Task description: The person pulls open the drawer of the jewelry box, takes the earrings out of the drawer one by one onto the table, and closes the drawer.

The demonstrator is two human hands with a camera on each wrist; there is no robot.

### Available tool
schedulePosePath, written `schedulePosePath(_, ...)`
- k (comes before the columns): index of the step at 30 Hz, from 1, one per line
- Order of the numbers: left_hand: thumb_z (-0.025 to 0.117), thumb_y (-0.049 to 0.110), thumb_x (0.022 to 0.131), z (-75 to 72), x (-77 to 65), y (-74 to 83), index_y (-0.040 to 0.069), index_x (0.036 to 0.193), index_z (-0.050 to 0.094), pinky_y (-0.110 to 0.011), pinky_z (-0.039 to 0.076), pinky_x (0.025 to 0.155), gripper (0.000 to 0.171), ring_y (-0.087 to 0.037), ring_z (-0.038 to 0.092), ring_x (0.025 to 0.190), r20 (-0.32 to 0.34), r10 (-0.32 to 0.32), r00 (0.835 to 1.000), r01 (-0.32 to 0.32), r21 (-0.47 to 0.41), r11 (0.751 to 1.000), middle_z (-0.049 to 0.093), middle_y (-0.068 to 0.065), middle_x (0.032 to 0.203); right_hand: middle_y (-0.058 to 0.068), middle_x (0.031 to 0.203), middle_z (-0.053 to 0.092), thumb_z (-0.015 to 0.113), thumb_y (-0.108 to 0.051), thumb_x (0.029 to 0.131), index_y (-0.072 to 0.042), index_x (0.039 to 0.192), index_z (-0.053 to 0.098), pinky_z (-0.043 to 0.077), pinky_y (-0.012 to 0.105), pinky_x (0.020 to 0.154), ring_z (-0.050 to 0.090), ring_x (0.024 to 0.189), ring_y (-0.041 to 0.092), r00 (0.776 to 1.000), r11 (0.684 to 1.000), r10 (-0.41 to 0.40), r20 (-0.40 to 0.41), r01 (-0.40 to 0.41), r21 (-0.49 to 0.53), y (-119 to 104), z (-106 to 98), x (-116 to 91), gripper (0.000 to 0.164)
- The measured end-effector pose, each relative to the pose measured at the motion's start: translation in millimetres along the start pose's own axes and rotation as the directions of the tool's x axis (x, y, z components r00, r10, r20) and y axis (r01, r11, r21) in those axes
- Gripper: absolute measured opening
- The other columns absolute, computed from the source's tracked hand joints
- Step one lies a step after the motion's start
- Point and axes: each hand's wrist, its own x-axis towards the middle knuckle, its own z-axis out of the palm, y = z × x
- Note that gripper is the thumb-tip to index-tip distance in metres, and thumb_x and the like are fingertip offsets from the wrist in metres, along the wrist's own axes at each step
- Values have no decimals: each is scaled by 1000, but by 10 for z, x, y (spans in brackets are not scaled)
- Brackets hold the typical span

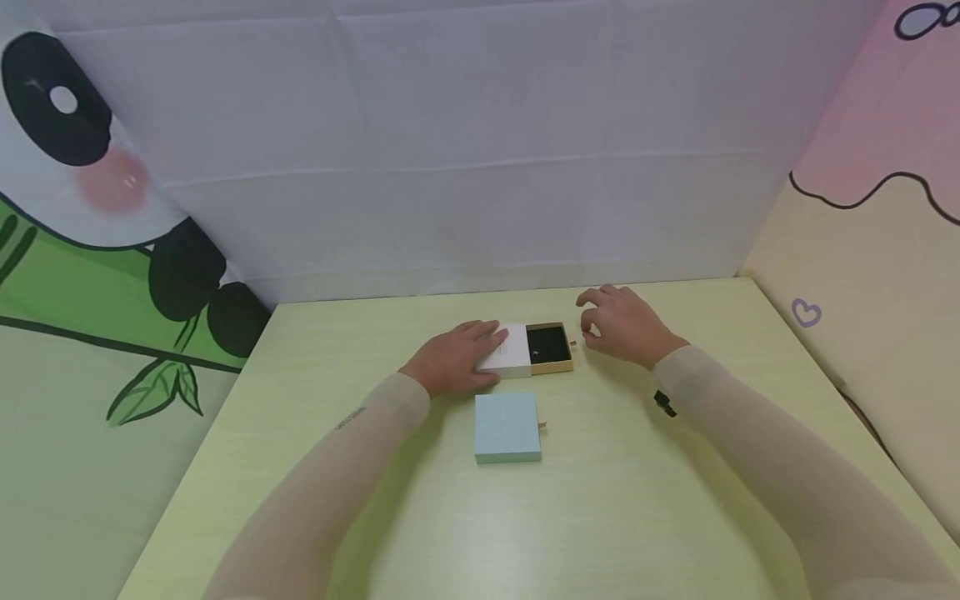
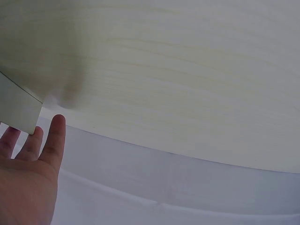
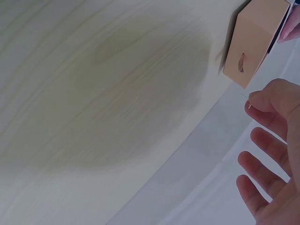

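Observation:
A white jewellery box (image 1: 513, 357) lies on the table, its tan drawer (image 1: 553, 367) pulled partly out to the right. Inside the drawer is a black pad (image 1: 547, 340) with a tiny shiny piece on it. My left hand (image 1: 452, 360) holds the box at its left end, thumb along the near side and fingers over the top and far side. Just right of the drawer, my right hand (image 1: 621, 325) is raised, thumb and index finger pinching a small thin earring (image 3: 249, 106), mostly hidden by the fingertips. Its other fingers are loosely spread. A ribbon tab (image 3: 241, 63) shows on the drawer's front.
A closed light blue box (image 1: 507, 427) with a small ribbon tab on its right lies nearer on the pale wooden table (image 1: 600, 517). A white cloth wall (image 1: 480, 217) stands along the far edge, with printed cloth panels at both sides.

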Motion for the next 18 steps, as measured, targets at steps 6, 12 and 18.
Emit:
schedulePosePath(6, 68, 54, 117, -5, -4, 3, 22, 189, 32, -56, 48, 142, 87, -34, 38, 183, 2, -1, 1000, 1, 1, 1000, 35, -7, 197, 17, 152, 78, 85, -16, 106, -12, 102, 91, 61, 63, 121, 71, 141, 44, 1000, 1000, 4, -2, -4, 10, 33, -8, -26, 8)
schedulePosePath(12, 69, 54, 116, -12, -9, 7, 22, 189, 33, -56, 49, 141, 87, -35, 38, 182, 1, 0, 1000, 0, -5, 1000, 36, -8, 196, 17, 152, 78, 84, -16, 106, -12, 103, 91, 62, 63, 118, 72, 138, 44, 1000, 1000, 7, 5, -7, 13, 59, -3, -56, 9)
schedulePosePath(18, 69, 54, 117, -8, -6, 5, 22, 189, 33, -56, 48, 142, 87, -35, 37, 183, 8, -3, 1000, 3, -9, 1000, 35, -8, 196, 18, 151, 78, 83, -14, 106, -12, 102, 91, 62, 62, 116, 72, 138, 44, 1000, 1000, 11, 5, -12, 13, 90, 27, -78, 10)
